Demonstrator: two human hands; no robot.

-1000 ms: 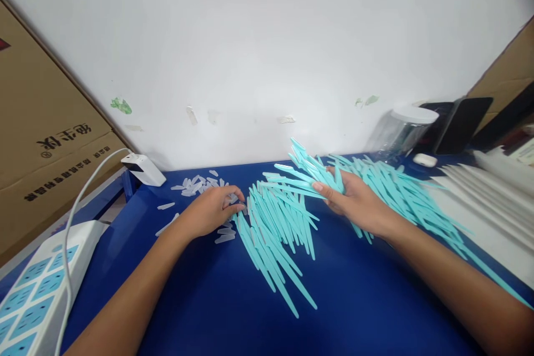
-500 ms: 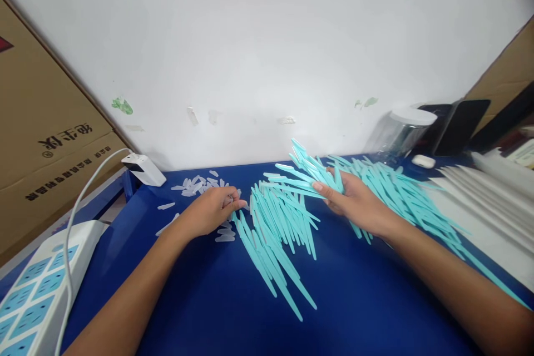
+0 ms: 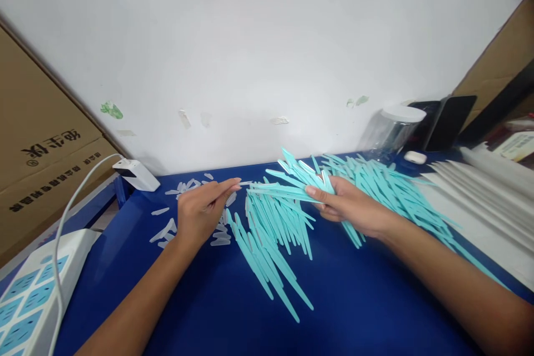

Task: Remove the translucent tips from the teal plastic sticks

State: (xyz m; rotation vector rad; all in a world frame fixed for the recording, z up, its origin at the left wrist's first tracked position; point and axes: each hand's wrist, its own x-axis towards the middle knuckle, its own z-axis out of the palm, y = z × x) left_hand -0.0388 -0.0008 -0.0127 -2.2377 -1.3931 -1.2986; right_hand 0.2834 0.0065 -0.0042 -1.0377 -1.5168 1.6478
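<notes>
My right hand (image 3: 350,204) grips a fanned bunch of turquoise eyebrow razors (image 3: 298,175), their blade ends pointing left. Between the thumb and forefinger of my left hand (image 3: 200,208) is a small clear blade cap (image 3: 245,183), level with the end of one held razor; whether the two touch, I cannot tell. Below the hands lies a heap of turquoise razors (image 3: 277,222) on the blue table (image 3: 208,300). Loose clear caps (image 3: 221,238) are scattered around and partly behind my left hand.
A larger pile of razors (image 3: 392,194) spreads at the right, beside stacked white sheets (image 3: 479,200). Behind it stand a clear jar (image 3: 394,130) and dark upright panels (image 3: 450,122). At left are a white plug-like device (image 3: 137,174), a power strip (image 3: 37,289) and a cardboard box (image 3: 45,122).
My left hand has risen from the caps with one pinched in its fingertips, now held out toward the razors. The right-hand bunch has tipped lower, one razor pointing left. The view shifted slightly.
</notes>
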